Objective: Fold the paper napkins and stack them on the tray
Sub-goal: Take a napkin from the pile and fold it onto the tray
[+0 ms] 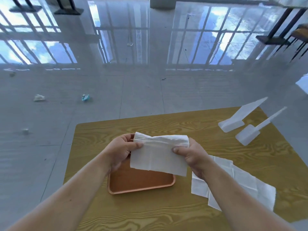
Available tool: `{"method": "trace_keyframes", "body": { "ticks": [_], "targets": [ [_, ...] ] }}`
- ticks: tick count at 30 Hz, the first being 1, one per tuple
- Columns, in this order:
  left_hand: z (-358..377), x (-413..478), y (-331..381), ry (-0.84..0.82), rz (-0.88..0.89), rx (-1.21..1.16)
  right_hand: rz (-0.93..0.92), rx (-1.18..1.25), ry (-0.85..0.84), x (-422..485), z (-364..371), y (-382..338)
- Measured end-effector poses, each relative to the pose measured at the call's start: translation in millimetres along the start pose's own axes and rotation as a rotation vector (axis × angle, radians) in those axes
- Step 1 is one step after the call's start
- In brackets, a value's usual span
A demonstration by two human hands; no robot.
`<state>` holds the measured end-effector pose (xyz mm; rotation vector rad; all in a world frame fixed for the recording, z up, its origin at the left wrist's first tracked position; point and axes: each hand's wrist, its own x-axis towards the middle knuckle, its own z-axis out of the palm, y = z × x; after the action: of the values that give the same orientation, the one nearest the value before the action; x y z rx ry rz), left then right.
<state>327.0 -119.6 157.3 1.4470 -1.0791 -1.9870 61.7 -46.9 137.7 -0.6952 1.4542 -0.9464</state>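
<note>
A white paper napkin [159, 154] hangs in the air above the orange tray [141, 184], folded over along its top edge. My left hand [122, 150] pinches its upper left side and my right hand [190, 155] pinches its upper right side. The tray lies on the yellow wood-grain table [166, 212], and the part of it that shows holds nothing. Flat unfolded white napkins [240, 184] lie overlapping on the table to the right of the tray, partly under my right forearm.
Two white plastic pieces [241, 120] stand at the table's far right corner. The table's far edge runs just beyond the tray. Scraps of litter [85, 97] lie on the glossy tiled floor beyond. Dark table legs [273, 37] stand at the far right.
</note>
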Motion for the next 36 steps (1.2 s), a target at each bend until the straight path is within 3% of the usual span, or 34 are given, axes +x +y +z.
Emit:
{"method": "trace_keyframes", "body": {
  "ticks": [4, 8, 18, 23, 26, 32, 36],
  "targets": [
    [16.7, 10.8, 0.8, 0.136, 0.091, 0.173, -0.079, -0.199, 0.092, 10.4, -14.0, -6.4],
    [41.3, 26.0, 2.8, 0.173, 0.13, 0.304, -0.141, -0.407, 0.035, 23.4, -45.9, -13.0],
    [97.7, 55.1, 2.7, 0.311, 0.22, 0.618, -0.208, -0.656, -0.033, 36.1, -125.2, -33.9],
    [105.4, 58.7, 10.2, 0.376, 0.353, 0.901, -0.249, -0.984, -0.043, 42.3, -131.1, -39.1],
    [106.4, 54.7, 21.7, 0.325, 0.455, 1.017, -0.259, -1.222, 0.008, 42.4, -123.5, -39.1],
    [101.3, 50.9, 39.8, 0.204, 0.501, 1.086, -0.195, -1.121, -0.129, 39.5, -73.2, -33.4],
    [80.4, 48.9, 45.1, 0.276, 0.498, 1.05, -0.178, -0.947, -0.114, 43.8, -45.1, -28.2]
  ]
}}
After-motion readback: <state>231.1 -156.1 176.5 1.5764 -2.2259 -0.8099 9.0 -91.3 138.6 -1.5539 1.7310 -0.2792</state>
